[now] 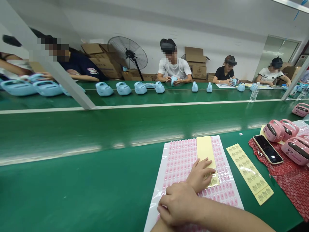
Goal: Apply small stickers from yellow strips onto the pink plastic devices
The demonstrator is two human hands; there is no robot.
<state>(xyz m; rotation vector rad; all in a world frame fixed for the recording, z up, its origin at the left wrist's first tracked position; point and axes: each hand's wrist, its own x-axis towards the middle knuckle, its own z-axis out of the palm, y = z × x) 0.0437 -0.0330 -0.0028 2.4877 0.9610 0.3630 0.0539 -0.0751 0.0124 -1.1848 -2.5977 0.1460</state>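
Student: How are the hands disposed?

Tutor: The left hand (200,175), right of lower centre, lies with fingers loosely spread on a yellow strip (205,146); the right hand (177,203) is clasped over the left forearm (161,226).

Student: What lies beneath?

Tutor: A sheet of pink stickers (182,154), partly covered by the arms, flat on the green table (72,193).

Student: Which step is this?

Tutor: Apparently steadying the strip upon the sheet; whether a label is being peeled cannot be told. A further move would call for unclasping the forearm, freeing both hands.

Student: And farther out?

Tutor: Centre right, a second yellow strip (249,174); at the right edge, a phone (268,149) on red bubble wrap (292,180), beside pink cases (298,149); across the upper frame, blue cases (123,88) before seated co-workers (174,68).
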